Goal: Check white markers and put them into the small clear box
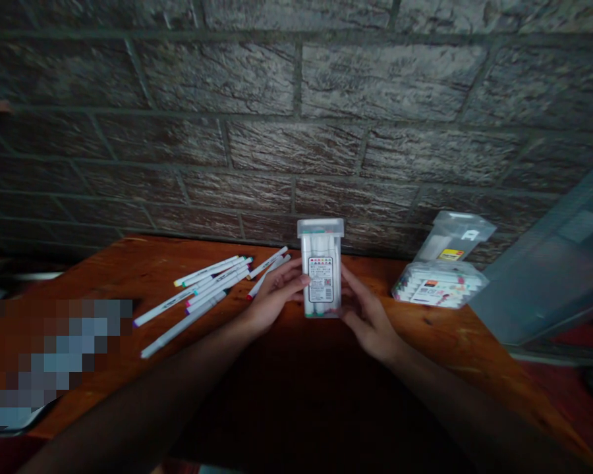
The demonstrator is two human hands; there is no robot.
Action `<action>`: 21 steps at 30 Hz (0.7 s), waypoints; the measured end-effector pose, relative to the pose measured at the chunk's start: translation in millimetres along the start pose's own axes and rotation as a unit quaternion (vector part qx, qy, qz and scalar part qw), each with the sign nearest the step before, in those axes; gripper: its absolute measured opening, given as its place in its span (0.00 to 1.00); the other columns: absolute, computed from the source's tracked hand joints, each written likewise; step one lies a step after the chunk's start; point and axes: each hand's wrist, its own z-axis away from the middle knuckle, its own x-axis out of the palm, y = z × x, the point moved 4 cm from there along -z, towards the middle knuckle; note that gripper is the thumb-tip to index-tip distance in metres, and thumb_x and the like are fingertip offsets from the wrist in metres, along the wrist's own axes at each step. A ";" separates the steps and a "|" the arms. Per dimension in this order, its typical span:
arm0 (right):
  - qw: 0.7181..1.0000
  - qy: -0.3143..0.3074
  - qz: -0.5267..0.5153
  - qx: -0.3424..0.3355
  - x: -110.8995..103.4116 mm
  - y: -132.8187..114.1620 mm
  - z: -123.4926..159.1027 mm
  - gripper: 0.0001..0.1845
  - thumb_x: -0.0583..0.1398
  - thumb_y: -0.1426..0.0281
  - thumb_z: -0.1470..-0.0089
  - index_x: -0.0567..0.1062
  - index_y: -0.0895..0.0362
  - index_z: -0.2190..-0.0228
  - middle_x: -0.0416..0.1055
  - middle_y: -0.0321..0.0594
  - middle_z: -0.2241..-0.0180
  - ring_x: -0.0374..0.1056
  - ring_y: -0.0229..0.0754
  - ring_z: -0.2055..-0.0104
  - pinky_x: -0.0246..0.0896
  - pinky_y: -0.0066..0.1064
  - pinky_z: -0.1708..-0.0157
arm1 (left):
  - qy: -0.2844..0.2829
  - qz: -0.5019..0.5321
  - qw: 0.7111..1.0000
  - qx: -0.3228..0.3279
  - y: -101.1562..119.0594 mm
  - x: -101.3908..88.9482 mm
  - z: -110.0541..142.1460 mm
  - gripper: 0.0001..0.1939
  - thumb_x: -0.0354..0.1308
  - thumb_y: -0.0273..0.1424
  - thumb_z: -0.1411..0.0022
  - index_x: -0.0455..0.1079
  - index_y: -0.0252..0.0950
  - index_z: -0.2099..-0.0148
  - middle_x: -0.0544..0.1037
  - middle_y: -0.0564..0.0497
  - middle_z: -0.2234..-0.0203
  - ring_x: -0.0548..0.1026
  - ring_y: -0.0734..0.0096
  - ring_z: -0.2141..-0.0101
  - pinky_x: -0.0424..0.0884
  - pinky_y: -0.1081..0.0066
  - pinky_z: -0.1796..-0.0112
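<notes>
A clear plastic marker box [320, 266] stands upright on the wooden table [128, 276], with white markers inside and a printed label on its front. My left hand [271, 296] grips its left side with the fingers curled around it. On the opposite side my right hand [368, 313] holds the box's lower part. Several loose white markers [202, 286] with coloured caps lie scattered on the table just left of my left hand.
Another clear box of markers [437, 283] lies on its side at the right, with a further clear container [457, 234] behind it. A translucent grey panel [548, 276] leans at the far right. A dark brick wall [296, 118] rises directly behind the table.
</notes>
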 end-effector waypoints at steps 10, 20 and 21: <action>0.999 0.019 0.028 0.002 5.3 -11.1 -2.7 0.44 0.66 0.68 0.38 0.56 0.44 0.27 0.69 0.49 0.35 0.74 0.56 0.41 0.76 0.53 0.45 | -0.013 0.002 1.000 0.007 2.0 3.4 0.7 0.27 0.73 0.37 0.39 0.76 0.39 0.39 0.85 0.42 0.51 0.83 0.58 0.55 0.79 0.66 0.60; 0.993 0.044 0.110 -0.012 5.1 -7.2 -3.4 0.49 0.75 0.59 0.48 0.61 0.48 0.31 0.70 0.51 0.35 0.67 0.62 0.34 0.64 0.59 0.35 | -0.019 -0.041 0.998 0.053 4.1 8.3 2.4 0.27 0.78 0.32 0.45 0.77 0.37 0.44 0.86 0.46 0.59 0.83 0.62 0.59 0.77 0.63 0.53; 0.992 0.047 0.119 -0.013 5.0 -8.0 -3.2 0.49 0.76 0.59 0.48 0.61 0.49 0.32 0.70 0.52 0.36 0.68 0.62 0.34 0.64 0.59 0.35 | -0.019 -0.041 0.997 0.055 3.7 9.0 2.8 0.28 0.78 0.31 0.46 0.77 0.37 0.44 0.86 0.47 0.60 0.83 0.63 0.60 0.77 0.63 0.53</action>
